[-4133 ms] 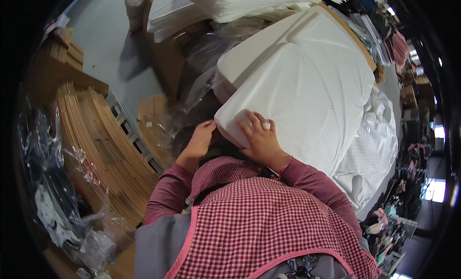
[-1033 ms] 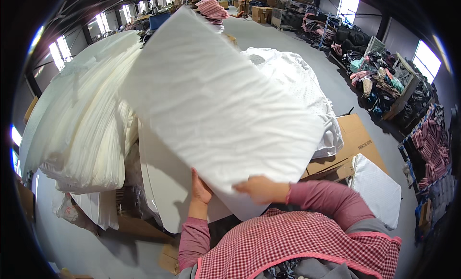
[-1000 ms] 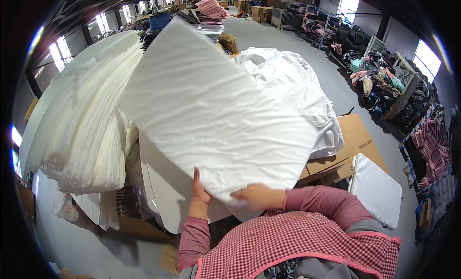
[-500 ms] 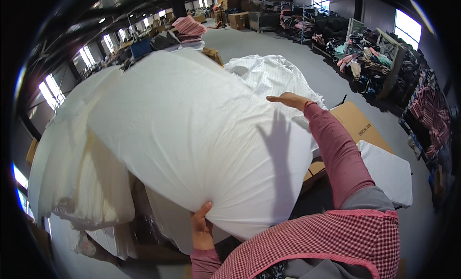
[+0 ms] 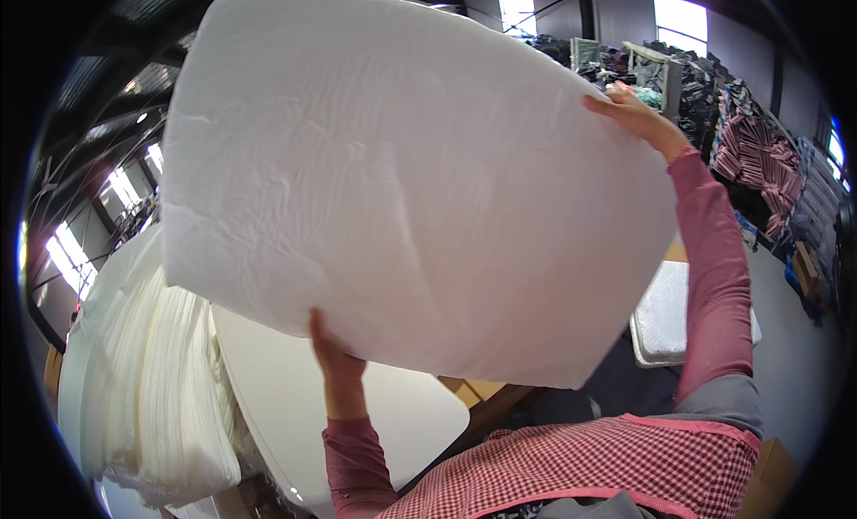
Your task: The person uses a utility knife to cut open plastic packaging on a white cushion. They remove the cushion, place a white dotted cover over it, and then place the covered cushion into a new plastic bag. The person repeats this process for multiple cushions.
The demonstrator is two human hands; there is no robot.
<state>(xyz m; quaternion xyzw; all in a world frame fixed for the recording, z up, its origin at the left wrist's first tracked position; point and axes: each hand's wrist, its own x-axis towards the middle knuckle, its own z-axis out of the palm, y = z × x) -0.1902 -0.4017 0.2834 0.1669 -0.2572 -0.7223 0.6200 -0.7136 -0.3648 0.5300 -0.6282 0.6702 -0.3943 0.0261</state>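
Note:
A large white cloth-covered pad [image 5: 402,189] is raised up in front of me and tilted, with faint wrinkles across its face. My left hand [image 5: 339,354] grips its lower edge, thumb on the near face and the other fingers hidden behind. At the upper right edge, my right hand [image 5: 638,117] holds the pad as well, with its fingertips partly out of sight. Beneath the pad lies a smooth white surface with a rounded corner [image 5: 393,421].
On the left hangs a thick pile of white, soft sheets [image 5: 152,367]. White quilted pads [image 5: 661,327] are stacked by my right arm. Folded pink cloths [image 5: 759,157] and dark heaped goods [image 5: 696,91] line the right wall. A cardboard box [image 5: 775,470] stands at lower right.
The pad has risen and turned its broad face toward me, blocking the far room. My right hand, free and outstretched before, now grips its edge. My left hand has moved leftward and up.

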